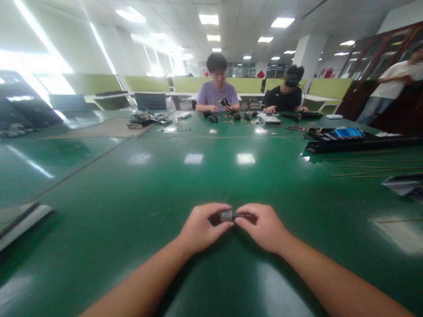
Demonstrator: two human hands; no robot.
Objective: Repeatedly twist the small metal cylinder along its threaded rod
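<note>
The green tabletop (155,185) looks smooth and glossy, the small grey cylinder (226,215) metallic.

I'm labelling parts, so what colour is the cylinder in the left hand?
The cylinder is grey, best seen in the head view.

You are showing two bare hands, left hand (199,225) and right hand (265,226), with rounded thumbs (223,229) and slim fingers (218,207). Your bare forearms (142,275) are tapering toward narrower wrists (185,244); finer details are perhaps being lost in the blur.
</note>
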